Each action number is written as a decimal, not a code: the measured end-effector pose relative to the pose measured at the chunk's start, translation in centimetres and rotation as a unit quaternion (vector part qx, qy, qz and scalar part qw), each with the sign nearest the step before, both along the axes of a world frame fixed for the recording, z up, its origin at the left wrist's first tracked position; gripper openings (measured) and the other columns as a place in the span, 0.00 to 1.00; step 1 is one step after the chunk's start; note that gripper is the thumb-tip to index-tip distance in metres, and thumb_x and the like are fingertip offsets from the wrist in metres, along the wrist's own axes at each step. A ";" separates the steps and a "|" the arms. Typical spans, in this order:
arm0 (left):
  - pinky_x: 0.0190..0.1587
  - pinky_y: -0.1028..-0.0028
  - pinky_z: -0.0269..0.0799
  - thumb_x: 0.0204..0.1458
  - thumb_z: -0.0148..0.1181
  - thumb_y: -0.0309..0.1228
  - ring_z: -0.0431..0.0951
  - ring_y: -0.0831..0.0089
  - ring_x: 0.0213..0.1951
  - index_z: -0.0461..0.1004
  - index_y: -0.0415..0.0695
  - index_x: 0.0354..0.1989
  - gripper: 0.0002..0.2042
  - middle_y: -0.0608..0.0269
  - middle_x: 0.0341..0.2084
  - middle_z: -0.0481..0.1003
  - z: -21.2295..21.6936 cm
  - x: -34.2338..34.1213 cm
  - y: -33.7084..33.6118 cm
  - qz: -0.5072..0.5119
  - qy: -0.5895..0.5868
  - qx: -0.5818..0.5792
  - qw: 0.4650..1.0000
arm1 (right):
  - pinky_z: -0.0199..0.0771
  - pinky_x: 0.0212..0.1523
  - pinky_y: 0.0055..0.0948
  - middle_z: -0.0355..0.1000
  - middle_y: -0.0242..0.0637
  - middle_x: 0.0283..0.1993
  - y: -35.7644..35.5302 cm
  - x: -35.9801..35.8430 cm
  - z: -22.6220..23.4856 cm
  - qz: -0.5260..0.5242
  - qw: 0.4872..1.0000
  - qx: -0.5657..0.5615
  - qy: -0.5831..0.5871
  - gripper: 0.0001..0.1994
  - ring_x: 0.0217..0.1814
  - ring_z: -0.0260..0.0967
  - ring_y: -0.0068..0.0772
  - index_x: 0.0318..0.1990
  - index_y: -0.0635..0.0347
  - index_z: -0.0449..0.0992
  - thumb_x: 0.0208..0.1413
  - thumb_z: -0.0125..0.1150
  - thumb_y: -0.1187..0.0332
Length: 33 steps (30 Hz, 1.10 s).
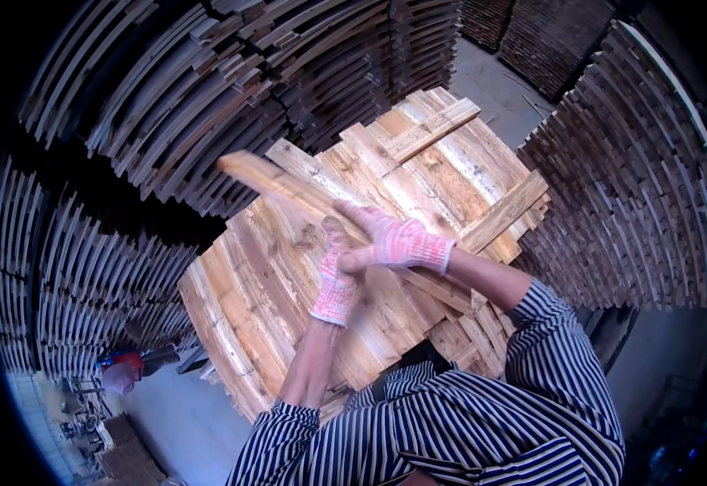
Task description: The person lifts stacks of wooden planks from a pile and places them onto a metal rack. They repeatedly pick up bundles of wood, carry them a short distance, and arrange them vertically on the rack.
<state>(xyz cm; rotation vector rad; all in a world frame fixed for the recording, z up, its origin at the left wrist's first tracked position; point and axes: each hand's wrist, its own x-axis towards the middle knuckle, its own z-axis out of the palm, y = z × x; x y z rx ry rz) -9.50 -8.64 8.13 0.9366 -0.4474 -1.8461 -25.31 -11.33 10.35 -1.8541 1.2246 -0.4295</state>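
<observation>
A wooden board [276,180] slants across a wide stack of pale planks [236,283], its far-left end blurred by motion. My right hand [398,239], in a pink and white knit glove, is closed over the board from above. Close against it, my left hand [336,271] in a matching glove grips the board's near side. The two hands almost cross, and the left fingers are partly hidden. Below the right wrist, the board's nearer end [438,290] shows.
Two crosswise battens [433,131] [506,212] lie on the stack's far right part. Tall piles of stacked boards [183,113] rise behind and left, another pile [629,170] on the right. Short wood pieces [475,336] lie by my body. A person [127,371] is at the lower left.
</observation>
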 end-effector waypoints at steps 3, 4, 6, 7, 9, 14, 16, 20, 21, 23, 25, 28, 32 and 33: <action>0.50 0.70 0.75 0.54 0.60 0.65 0.75 0.67 0.49 0.68 0.41 0.60 0.39 0.56 0.48 0.73 -0.8 0.2 -1.9 -0.130 -0.232 -0.129 0.955 | 0.72 0.64 0.41 0.59 0.56 0.74 -0.7 -2.7 5.6 -0.029 0.994 0.088 0.063 0.57 0.67 0.69 0.52 0.78 0.54 0.49 0.46 0.66 0.34; 0.61 0.64 0.71 0.49 0.62 0.68 0.71 0.57 0.60 0.63 0.39 0.67 0.48 0.47 0.58 0.71 -3.1 0.9 -3.6 -0.203 -0.406 -0.239 0.858 | 0.74 0.63 0.41 0.61 0.54 0.73 -1.1 -4.5 3.5 -0.065 0.998 0.015 0.015 0.56 0.65 0.70 0.51 0.78 0.53 0.50 0.46 0.66 0.34; 0.73 0.56 0.58 0.43 0.67 0.69 0.58 0.49 0.73 0.54 0.38 0.74 0.58 0.37 0.69 0.60 -1.9 -2.4 -6.0 -0.306 -0.615 -0.396 0.610 | 0.75 0.61 0.41 0.67 0.50 0.70 -2.5 -12.2 -5.0 -0.150 0.981 -0.120 0.018 0.52 0.63 0.72 0.47 0.78 0.48 0.53 0.47 0.66 0.36; 0.77 0.49 0.37 0.36 0.72 0.66 0.39 0.46 0.78 0.46 0.41 0.78 0.65 0.35 0.76 0.44 -0.8 -2.0 -6.4 -0.397 -0.688 -0.349 0.497 | 0.73 0.62 0.43 0.68 0.51 0.68 -2.2 -13.5 -3.3 -0.171 0.984 -0.013 0.046 0.51 0.66 0.70 0.46 0.77 0.47 0.56 0.47 0.66 0.35; 0.76 0.44 0.37 0.32 0.74 0.65 0.40 0.43 0.78 0.46 0.41 0.77 0.66 0.35 0.76 0.44 -1.1 -1.3 -8.0 -0.415 -0.704 -0.423 0.392 | 0.73 0.59 0.43 0.71 0.54 0.59 -1.8 -16.5 -4.2 -0.231 0.962 -0.043 0.140 0.43 0.60 0.73 0.48 0.76 0.45 0.58 0.56 0.60 0.38; 0.74 0.43 0.44 0.28 0.78 0.59 0.59 0.51 0.71 0.63 0.53 0.71 0.56 0.51 0.64 0.66 -0.8 -1.9 -11.6 -0.474 -0.649 -0.526 0.278 | 0.70 0.56 0.49 0.70 0.56 0.54 -0.9 -13.1 -7.9 -0.204 0.953 -0.108 0.195 0.33 0.56 0.72 0.57 0.72 0.42 0.64 0.65 0.48 0.39; 0.72 0.44 0.48 0.28 0.78 0.58 0.68 0.56 0.64 0.71 0.57 0.64 0.48 0.58 0.54 0.72 -0.8 -2.3 -11.6 -0.448 -0.633 -0.552 0.305 | 0.69 0.59 0.51 0.70 0.57 0.58 -1.0 -14.1 -7.3 -0.169 0.931 -0.096 0.308 0.34 0.58 0.71 0.57 0.72 0.44 0.63 0.64 0.48 0.37; 0.73 0.42 0.49 0.26 0.78 0.57 0.74 0.54 0.57 0.74 0.55 0.61 0.46 0.56 0.44 0.77 1.9 -0.7 -9.9 -0.417 -0.656 -0.521 0.352 | 0.67 0.64 0.50 0.68 0.58 0.63 -2.9 -11.2 -4.8 -0.102 0.937 -0.184 0.279 0.40 0.63 0.69 0.57 0.74 0.47 0.59 0.60 0.53 0.35; 0.72 0.43 0.51 0.27 0.78 0.55 0.75 0.53 0.56 0.75 0.54 0.59 0.44 0.53 0.43 0.78 1.6 0.0 -9.3 -0.376 -0.672 -0.526 0.362 | 0.67 0.65 0.49 0.67 0.58 0.64 -3.1 -9.7 -3.2 -0.031 0.963 -0.154 0.217 0.42 0.64 0.68 0.58 0.74 0.49 0.58 0.58 0.56 0.36; 0.73 0.47 0.51 0.33 0.75 0.58 0.75 0.55 0.57 0.75 0.50 0.57 0.40 0.52 0.47 0.78 4.1 0.2 -8.2 -0.426 -0.744 -0.379 0.348 | 0.67 0.65 0.48 0.68 0.58 0.64 -2.7 -5.4 0.6 0.073 0.968 -0.110 0.214 0.45 0.64 0.68 0.58 0.75 0.51 0.56 0.55 0.62 0.38; 0.74 0.49 0.49 0.36 0.74 0.58 0.75 0.56 0.58 0.74 0.49 0.58 0.40 0.53 0.48 0.78 5.9 2.8 -6.7 -0.380 -0.765 -0.312 0.416 | 0.68 0.64 0.48 0.69 0.56 0.63 -2.1 -0.4 4.6 0.130 0.930 -0.121 0.322 0.50 0.64 0.68 0.57 0.75 0.52 0.56 0.49 0.69 0.38; 0.74 0.52 0.47 0.38 0.73 0.58 0.74 0.58 0.60 0.72 0.50 0.61 0.41 0.55 0.52 0.76 6.1 7.1 -6.0 -0.286 -0.791 -0.255 0.477 | 0.66 0.66 0.48 0.68 0.55 0.64 -5.3 3.2 3.2 0.138 0.924 -0.221 0.280 0.52 0.67 0.66 0.56 0.75 0.51 0.55 0.46 0.74 0.42; 0.74 0.53 0.46 0.40 0.72 0.60 0.68 0.60 0.65 0.68 0.51 0.67 0.45 0.54 0.59 0.72 5.8 14.3 -5.7 -0.174 -0.822 -0.202 0.504 | 0.68 0.65 0.45 0.70 0.49 0.64 -11.3 10.8 0.8 0.211 0.908 -0.292 0.215 0.52 0.64 0.68 0.52 0.75 0.50 0.56 0.44 0.75 0.43; 0.74 0.52 0.45 0.41 0.72 0.60 0.65 0.58 0.67 0.66 0.52 0.68 0.46 0.53 0.61 0.71 4.8 16.4 -4.7 -0.150 -0.837 -0.163 0.501 | 0.69 0.65 0.42 0.70 0.46 0.64 -11.8 13.8 -0.1 0.238 0.909 -0.295 0.175 0.52 0.65 0.68 0.51 0.75 0.47 0.57 0.42 0.76 0.45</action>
